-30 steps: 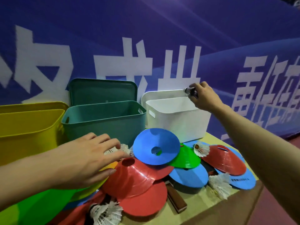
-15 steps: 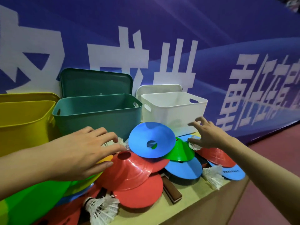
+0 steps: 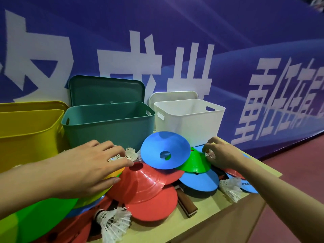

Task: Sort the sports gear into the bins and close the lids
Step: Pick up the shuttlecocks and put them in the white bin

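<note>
While the left hand (image 3: 84,169) hovers spread, the right hand (image 3: 221,153) pinches a feathery shuttlecock (image 3: 210,154).

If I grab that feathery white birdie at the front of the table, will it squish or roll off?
The shuttlecock probably weighs almost nothing, being mostly thin feathers. Those feathers look splayed and frayed, so a hard squeeze would likely bend them. Lying on its side near the table edge, it might roll in a small curve, not straight off.

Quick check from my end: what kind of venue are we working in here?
Probably an indoor sports hall or court. A large blue banner with white characters runs behind the table, the floor beside it is red court-style surfacing, and the table is piled with training discs like the blue disc and a shuttlecock.
</note>
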